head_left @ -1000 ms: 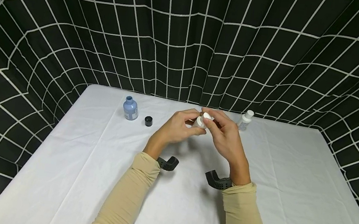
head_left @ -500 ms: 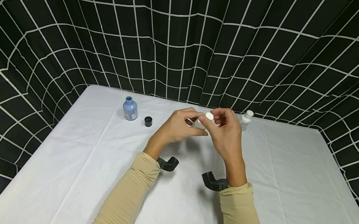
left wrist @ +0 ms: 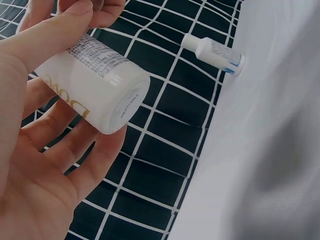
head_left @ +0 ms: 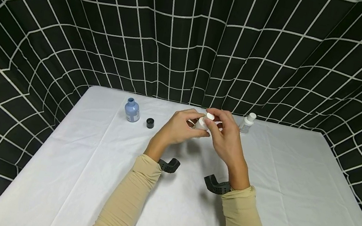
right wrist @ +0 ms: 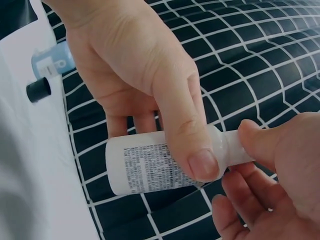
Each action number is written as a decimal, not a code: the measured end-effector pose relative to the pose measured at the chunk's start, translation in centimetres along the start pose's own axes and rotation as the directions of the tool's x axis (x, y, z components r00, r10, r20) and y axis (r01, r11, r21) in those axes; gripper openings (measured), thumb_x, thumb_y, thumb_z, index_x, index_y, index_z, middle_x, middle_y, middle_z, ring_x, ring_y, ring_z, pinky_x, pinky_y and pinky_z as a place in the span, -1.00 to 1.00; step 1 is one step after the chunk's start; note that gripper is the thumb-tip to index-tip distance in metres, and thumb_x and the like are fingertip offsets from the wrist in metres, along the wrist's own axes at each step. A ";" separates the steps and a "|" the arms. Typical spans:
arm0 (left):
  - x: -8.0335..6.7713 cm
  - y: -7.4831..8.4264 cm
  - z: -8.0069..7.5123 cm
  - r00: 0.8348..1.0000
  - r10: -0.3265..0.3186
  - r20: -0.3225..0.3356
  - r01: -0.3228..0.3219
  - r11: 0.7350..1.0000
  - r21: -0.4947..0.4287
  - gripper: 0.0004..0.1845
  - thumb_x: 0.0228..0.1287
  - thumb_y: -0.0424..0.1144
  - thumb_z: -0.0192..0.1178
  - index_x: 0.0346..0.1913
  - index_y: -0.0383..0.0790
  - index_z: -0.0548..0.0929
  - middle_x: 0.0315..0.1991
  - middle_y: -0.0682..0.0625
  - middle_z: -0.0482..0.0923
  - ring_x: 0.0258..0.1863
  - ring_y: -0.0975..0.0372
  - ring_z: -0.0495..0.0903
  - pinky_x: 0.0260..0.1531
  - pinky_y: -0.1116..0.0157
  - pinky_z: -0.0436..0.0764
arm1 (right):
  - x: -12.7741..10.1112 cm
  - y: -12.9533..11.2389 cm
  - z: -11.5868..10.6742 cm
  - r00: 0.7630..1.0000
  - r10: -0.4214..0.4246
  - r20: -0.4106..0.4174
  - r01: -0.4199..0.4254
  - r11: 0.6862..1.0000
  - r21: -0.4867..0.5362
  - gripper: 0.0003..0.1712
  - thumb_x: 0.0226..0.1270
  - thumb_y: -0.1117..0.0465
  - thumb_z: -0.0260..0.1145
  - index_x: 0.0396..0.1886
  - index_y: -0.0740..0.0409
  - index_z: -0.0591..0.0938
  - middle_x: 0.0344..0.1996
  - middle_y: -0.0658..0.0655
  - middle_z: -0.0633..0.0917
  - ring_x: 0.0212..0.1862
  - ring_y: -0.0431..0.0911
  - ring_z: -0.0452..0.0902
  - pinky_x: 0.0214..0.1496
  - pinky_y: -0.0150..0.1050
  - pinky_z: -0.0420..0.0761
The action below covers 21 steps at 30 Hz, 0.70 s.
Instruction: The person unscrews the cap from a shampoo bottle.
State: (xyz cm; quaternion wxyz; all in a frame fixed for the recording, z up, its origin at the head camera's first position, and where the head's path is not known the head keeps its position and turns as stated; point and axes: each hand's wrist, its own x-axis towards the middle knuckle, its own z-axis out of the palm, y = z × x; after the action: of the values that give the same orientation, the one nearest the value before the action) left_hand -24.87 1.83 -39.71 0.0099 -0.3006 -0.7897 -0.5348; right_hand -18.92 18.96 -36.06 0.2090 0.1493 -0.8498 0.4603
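My left hand point(head_left: 183, 123) grips a small white bottle point(head_left: 201, 123) above the middle of the white table point(head_left: 88, 177), holding it roughly on its side. In the right wrist view the left thumb lies across the bottle point(right wrist: 155, 170) near its shoulder. My right hand point(head_left: 222, 128) pinches the white cap point(head_left: 210, 116) that sits at the bottle's neck; its thumb rests on the cap point(right wrist: 235, 147). From the left wrist, the bottle point(left wrist: 95, 82) shows its flat base and printed label, cradled by my left hand point(left wrist: 50, 165).
A blue bottle point(head_left: 132, 109) stands without a cap at the back left, and its black cap point(head_left: 150, 123) lies just to its right. A second small white capped bottle point(head_left: 247, 122) stands at the back right. A black grid-patterned curtain point(head_left: 190, 45) surrounds the table.
The right hand's fingers have shifted round the cap and its wrist has moved slightly left. The bottle has stayed in the left hand at about the same spot.
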 end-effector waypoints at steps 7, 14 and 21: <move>0.1 -0.1 0.0 1.000 -0.016 -0.013 0.016 1.000 -0.010 -0.54 0.10 -0.05 0.55 0.10 -0.01 0.76 -0.11 0.12 0.72 -0.15 0.31 0.68 -0.10 0.41 0.71 | 0.0 -0.1 -0.3 0.998 -0.029 0.054 0.027 0.999 0.028 -0.61 0.54 0.28 0.21 0.30 0.11 0.61 0.20 0.11 0.69 0.16 -0.07 0.49 0.09 -0.31 0.46; 0.1 -0.1 0.3 0.999 0.029 -0.015 -0.029 1.000 0.004 -0.60 0.08 0.00 0.56 0.02 0.11 0.78 -0.15 0.19 0.69 -0.14 0.36 0.59 -0.02 0.22 0.69 | 0.1 0.1 0.2 0.996 0.073 -0.053 -0.068 0.994 0.085 -0.49 0.32 0.16 0.48 0.21 0.19 0.59 0.07 0.17 0.63 0.04 -0.06 0.58 0.00 -0.25 0.60; -0.1 -0.1 0.4 1.000 0.022 0.020 -0.022 1.000 -0.008 -0.61 0.02 -0.03 0.59 -0.03 0.14 0.77 -0.23 0.16 0.62 -0.18 0.28 0.55 -0.04 0.20 0.67 | 0.1 0.2 0.3 0.991 0.080 -0.107 -0.077 0.996 0.034 -0.64 0.27 0.14 0.52 -0.05 0.25 0.68 -0.18 0.18 0.64 -0.13 -0.12 0.55 -0.15 -0.44 0.52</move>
State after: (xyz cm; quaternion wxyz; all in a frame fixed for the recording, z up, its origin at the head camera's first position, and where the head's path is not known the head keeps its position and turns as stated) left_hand -24.75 2.08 -39.97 0.0065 -0.3147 -0.7843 -0.5346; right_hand -19.12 18.80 -36.30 0.2343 0.0937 -0.8356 0.4880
